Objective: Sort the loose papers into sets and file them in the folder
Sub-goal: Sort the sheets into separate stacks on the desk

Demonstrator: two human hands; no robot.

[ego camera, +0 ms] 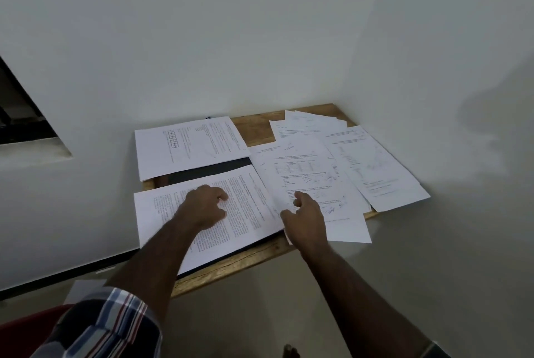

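An open dark folder [208, 168] lies on a small wooden table [254, 126] set in a corner. A printed stack [248, 207] covers its near half, and my left hand [203, 206] rests on that stack with fingers curled under. Another printed sheet [185, 145] covers the folder's far half. To the right, several loose papers [318, 172] lie fanned and overlapping, some with handwriting. My right hand [306, 219] rests on the nearest loose sheet, fingers loosely bent, at its left edge beside the folder.
White walls close the table at the back and right. Loose sheets [384, 172] overhang the table's right edge. A dark window opening [20, 115] is at the left. My checked sleeve [109, 326] and a red seat edge [31, 326] are below.
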